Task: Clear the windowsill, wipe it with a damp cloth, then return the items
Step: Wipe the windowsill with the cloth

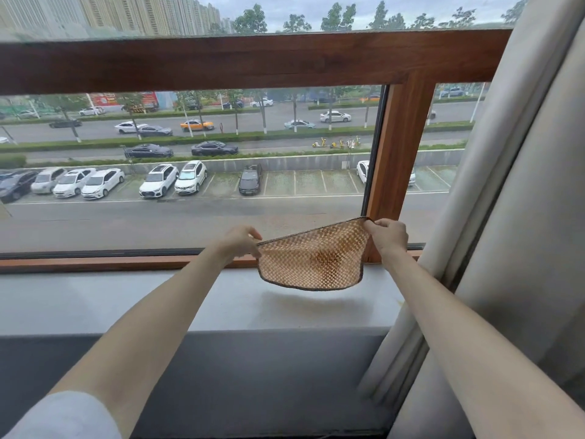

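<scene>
Head view: left hand (pixel 239 241) and right hand (pixel 386 235) each pinch an upper corner of the orange waffle-weave cloth (pixel 311 256), stretched between them and hanging above the grey windowsill (pixel 95 299), beside the wooden window frame (pixel 400 147) and beige curtain (pixel 519 217).

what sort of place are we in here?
Probably an upper-floor city room, home or hotel unclear: wood window frame over a grey windowsill, beige curtain at right, car park below. The left hand and right hand hold a cloth above it.
</scene>
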The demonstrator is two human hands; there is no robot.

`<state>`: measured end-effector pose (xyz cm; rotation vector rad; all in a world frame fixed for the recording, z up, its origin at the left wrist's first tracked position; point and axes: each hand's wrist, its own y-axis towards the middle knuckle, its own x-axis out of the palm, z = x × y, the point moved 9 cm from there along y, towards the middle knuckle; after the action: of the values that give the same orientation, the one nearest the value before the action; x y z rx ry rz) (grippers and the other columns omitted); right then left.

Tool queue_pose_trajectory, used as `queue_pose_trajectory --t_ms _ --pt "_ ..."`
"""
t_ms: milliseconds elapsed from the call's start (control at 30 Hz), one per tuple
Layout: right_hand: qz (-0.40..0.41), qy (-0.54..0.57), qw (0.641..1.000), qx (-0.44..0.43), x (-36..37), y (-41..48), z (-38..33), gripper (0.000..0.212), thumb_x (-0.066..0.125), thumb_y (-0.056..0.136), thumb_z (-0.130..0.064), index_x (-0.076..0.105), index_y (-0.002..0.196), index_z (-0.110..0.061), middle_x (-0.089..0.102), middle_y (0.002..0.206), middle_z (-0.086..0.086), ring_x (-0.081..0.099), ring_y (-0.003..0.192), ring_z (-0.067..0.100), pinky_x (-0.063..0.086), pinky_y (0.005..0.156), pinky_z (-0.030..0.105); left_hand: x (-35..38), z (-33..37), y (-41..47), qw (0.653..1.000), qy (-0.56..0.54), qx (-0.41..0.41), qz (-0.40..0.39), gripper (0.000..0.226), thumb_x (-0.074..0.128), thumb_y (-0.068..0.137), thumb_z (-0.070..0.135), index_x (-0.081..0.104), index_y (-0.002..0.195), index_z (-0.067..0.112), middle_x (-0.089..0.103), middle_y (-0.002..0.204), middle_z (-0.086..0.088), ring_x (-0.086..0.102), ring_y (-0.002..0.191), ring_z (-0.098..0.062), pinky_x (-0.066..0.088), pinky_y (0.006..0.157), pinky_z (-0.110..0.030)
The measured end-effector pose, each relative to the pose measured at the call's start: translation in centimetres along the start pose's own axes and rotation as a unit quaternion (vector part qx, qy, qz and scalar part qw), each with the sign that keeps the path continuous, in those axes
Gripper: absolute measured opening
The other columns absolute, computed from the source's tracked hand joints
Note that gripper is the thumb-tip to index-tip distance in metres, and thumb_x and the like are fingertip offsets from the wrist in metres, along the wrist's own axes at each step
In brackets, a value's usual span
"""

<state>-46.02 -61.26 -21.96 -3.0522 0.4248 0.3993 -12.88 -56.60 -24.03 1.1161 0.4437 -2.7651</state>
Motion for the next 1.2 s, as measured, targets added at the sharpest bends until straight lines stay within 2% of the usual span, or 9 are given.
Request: queue_pose_trajectory --t_ms 100,233,333,433,567,700,867,1067,1200 --pt "-0.014 0.054 0.998 0.036 -0.4 0.6 0.5 0.031 0.065 0.081 -0.015 0.049 0.054 -0.013 0.045 0.058 0.001 0.041 0.062 0.015 0.031 0.055 0.028 -0.9 1.0 0.0 0.998 -0.042 0.042 -0.007 0.011 0.065 0.085 0.006 0.069 0.095 0.003 0.061 0.088 -0.011 0.051 0.085 -0.02 0.038 0.065 -0.025" --pt "-0.016 0.114 0.99 0.077 -0.5 1.2 1.3 0.03 0.066 0.081 -0.016 0.049 0.056 -0.014 0.047 0.065 0.004 0.043 0.071 0.019 0.032 0.062 0.029 0.0 1.1 -0.3 0.988 -0.082 0.018 -0.129 0.017 0.061 0.091 0.02 0.073 0.097 0.01 0.071 0.104 -0.002 0.061 0.1 -0.018 0.038 0.098 -0.033" --pt "-0.027 0.121 0.987 0.098 -0.2 1.9 2.5 0.027 0.069 0.076 -0.021 0.053 0.055 -0.015 0.053 0.071 0.006 0.049 0.075 0.02 0.037 0.069 0.032 0.3 1.2 0.0 0.989 -0.088 -0.012 -0.119 0.023 0.057 0.094 0.026 0.074 0.093 0.012 0.073 0.097 -0.002 0.064 0.1 -0.019 0.04 0.104 -0.041" --pt "-0.044 0.12 0.984 0.121 -0.1 2.1 3.4 0.021 0.069 0.075 -0.016 0.058 0.057 -0.014 0.059 0.073 0.008 0.054 0.079 0.023 0.041 0.07 0.034 0.5 1.4 -0.3 0.987 -0.129 -0.077 -0.061 0.015 0.057 0.094 0.019 0.061 0.087 0.006 0.066 0.078 -0.006 0.064 0.068 -0.018 0.054 0.078 -0.038" --pt "-0.058 0.153 0.974 0.155 0.4 0.1 2.4 0.014 0.059 0.083 -0.008 0.054 0.07 -0.008 0.056 0.073 0.009 0.054 0.068 0.022 0.041 0.062 0.03 1.2 2.0 -0.9 0.974 -0.171 -0.15 -0.027 0.022 0.052 0.093 0.007 0.048 0.071 0.008 0.057 0.056 -0.003 0.057 0.041 -0.013 0.052 0.045 -0.026" --pt "-0.101 0.172 0.962 0.188 2.1 -1.3 2.0 0.008 0.052 0.085 -0.008 0.047 0.079 -0.011 0.054 0.077 0.009 0.054 0.075 0.024 0.045 0.072 0.035 2.2 4.2 -1.4 0.976 -0.144 -0.162 -0.03 0.026 0.05 0.091 0.006 0.045 0.066 0.009 0.05 0.033 -0.001 0.053 0.037 -0.013 0.048 0.037 -0.021" --pt "-0.202 0.121 0.96 0.15 4.6 -2.8 1.4 0.003 0.061 0.086 -0.01 0.061 0.084 -0.008 0.057 0.07 0.005 0.055 0.062 0.018 0.047 0.052 0.026 5.2 7.0 -2.5 0.976 -0.13 -0.153 -0.083 0.025 0.046 0.096 0.014 0.051 0.074 0.003 0.057 0.039 -0.006 0.056 0.031 -0.015 0.049 0.038 -0.024" --pt "-0.253 0.106 0.96 0.061 5.8 -3.6 0.5 0.024 0.066 0.089 -0.018 0.068 0.104 0.0 0.068 0.086 0.008 0.063 0.077 0.016 0.051 0.055 0.028 7.8 8.8 -2.9 0.961 -0.186 -0.168 -0.117 0.031 0.04 0.1 0.022 0.05 0.081 -0.002 0.062 0.048 -0.014 0.061 0.037 -0.022 0.051 0.037 -0.03" --pt "-0.285 0.06 0.957 -0.006 6.5 -4.3 -0.2 0.02 0.066 0.089 -0.022 0.072 0.099 -0.006 0.07 0.086 0.005 0.062 0.081 0.011 0.046 0.062 0.021 9.5 9.9 -3.5 0.95 -0.225 -0.161 -0.142 0.038 0.035 0.103 0.021 0.054 0.091 -0.009 0.067 0.082 -0.019 0.07 0.072 -0.03 0.057 0.07 -0.04"
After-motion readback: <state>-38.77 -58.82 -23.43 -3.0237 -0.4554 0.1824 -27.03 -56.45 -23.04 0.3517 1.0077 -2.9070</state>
